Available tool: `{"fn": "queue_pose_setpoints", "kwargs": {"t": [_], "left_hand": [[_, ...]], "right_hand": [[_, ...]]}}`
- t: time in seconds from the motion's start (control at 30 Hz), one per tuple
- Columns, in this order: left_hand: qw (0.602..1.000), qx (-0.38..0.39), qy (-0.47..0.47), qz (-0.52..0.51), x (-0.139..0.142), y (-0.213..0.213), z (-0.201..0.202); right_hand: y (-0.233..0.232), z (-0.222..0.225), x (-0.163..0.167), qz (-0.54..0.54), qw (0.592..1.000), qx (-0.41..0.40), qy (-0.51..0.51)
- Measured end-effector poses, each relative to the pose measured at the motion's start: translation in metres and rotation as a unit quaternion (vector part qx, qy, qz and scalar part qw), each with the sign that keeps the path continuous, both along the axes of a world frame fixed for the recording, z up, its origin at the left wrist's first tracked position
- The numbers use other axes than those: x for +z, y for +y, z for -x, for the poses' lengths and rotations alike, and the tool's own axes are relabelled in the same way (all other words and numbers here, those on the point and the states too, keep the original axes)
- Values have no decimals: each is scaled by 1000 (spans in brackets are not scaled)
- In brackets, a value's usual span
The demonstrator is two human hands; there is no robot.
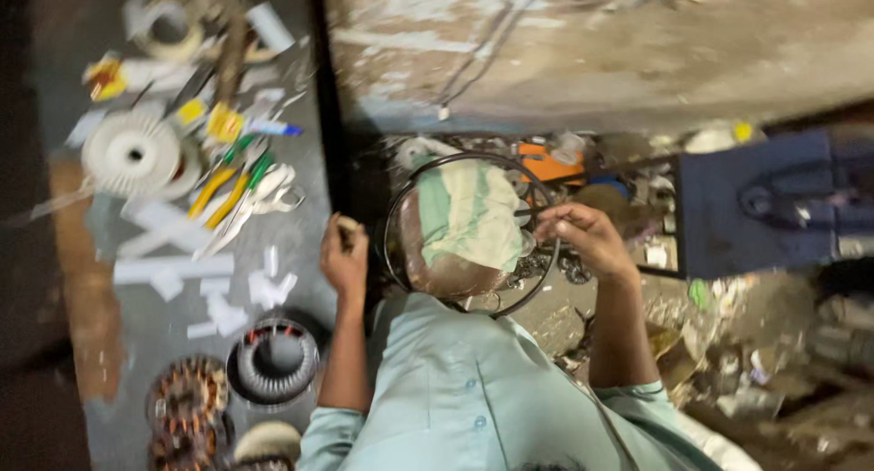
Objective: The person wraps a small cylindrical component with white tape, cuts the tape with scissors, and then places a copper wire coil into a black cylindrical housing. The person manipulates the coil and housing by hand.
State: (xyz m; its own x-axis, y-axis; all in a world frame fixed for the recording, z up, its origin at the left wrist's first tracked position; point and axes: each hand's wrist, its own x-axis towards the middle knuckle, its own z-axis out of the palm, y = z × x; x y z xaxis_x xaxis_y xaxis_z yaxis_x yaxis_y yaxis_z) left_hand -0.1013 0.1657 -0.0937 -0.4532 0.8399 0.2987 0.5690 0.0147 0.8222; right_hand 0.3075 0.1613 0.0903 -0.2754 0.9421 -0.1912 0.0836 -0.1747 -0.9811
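The picture is blurred. My left hand [344, 255] is a closed fist at the edge of the grey bench [146, 298], with a small pale piece [347, 223] showing at its top. My right hand [584, 238] has its fingers curled on the right side of a dark round ring [393, 253]. Inside the ring lie a green and white cloth [469, 214] and a brownish round pan [437, 269]. Both forearms reach out from my pale green shirt [464, 398].
On the bench are a white ribbed disc [132, 152], screwdrivers with yellow and green handles [228, 184], scissors [278, 193], white paper strips [173, 269], a tape roll [168, 30] and copper-wound motor stators [187, 394]. A blue metal block [756, 207] stands at right, above floor clutter.
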Motion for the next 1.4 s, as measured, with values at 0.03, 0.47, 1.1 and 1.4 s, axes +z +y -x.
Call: {"fn": "queue_pose_setpoints", "kwargs": {"t": [0.03,0.47,1.1,1.4], "left_hand": [[1000,-11,-7,15,-1,5,2],[999,-19,42,-6,5,22,4],[998,2,62,25,33,18,7],[995,-2,5,99,38,7,-8]], "right_hand": [[-5,-12,8,-14,997,15,72],[130,23,-57,156,852,-389,315],[278,45,57,-506,700,-411,-292],[40,-17,69,-197,930,-283,125]]}}
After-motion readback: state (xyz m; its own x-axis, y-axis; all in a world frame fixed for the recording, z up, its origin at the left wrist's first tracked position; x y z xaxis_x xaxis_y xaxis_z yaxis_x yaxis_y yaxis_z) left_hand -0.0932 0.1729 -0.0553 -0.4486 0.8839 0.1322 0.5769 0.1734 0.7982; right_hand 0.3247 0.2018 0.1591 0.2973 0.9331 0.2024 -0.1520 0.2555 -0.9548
